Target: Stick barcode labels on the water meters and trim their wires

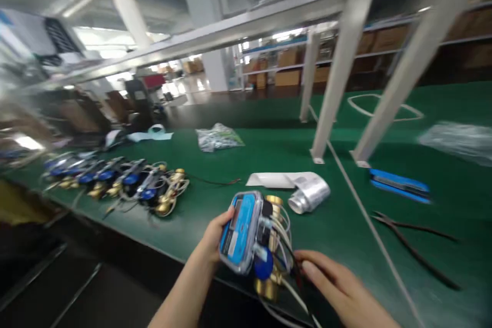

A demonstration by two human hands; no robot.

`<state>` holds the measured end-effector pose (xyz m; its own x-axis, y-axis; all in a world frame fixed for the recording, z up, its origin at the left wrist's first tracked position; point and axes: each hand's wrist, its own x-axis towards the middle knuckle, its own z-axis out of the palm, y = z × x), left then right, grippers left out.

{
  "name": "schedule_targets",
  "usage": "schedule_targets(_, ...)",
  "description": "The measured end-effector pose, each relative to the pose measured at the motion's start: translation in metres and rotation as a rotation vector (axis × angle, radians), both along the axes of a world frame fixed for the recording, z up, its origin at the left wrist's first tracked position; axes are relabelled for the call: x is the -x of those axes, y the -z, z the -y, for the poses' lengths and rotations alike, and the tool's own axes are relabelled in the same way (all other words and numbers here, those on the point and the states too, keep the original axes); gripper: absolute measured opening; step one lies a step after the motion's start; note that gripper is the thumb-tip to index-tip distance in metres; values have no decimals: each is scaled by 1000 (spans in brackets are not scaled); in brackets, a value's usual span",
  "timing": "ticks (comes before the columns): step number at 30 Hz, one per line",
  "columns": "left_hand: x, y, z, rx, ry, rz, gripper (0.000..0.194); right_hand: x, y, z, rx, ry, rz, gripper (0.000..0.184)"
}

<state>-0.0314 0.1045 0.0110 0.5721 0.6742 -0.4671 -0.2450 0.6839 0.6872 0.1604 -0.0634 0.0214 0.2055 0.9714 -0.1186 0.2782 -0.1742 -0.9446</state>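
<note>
A meter [241,230] with a blue face, a clear case and a small display is tilted above the bench's front edge. My left hand [218,230] grips its left side, thumb on the case. Behind the case runs the brass pipe body [273,246], with a blue round part [263,265] and white cables looped around it. My right hand [323,271] is closed with thumb and fingers pinched on a black cable [296,266] at the meter's right side. The cable's lower part hangs past the bench edge.
Several similar meters [130,179] stand in a row on the green bench [207,215] to the left. A roll of silvery labels [309,195] lies behind the held meter. Pliers [407,241], a blue tool [400,184] and a plastic bag [219,137] lie about. White shelf posts [338,72] rise at right.
</note>
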Motion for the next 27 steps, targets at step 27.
schedule_targets(27, 61, -10, -24, -2376, -236, -1090, 36, -16, 40, 33, 94, 162, 58, 43)
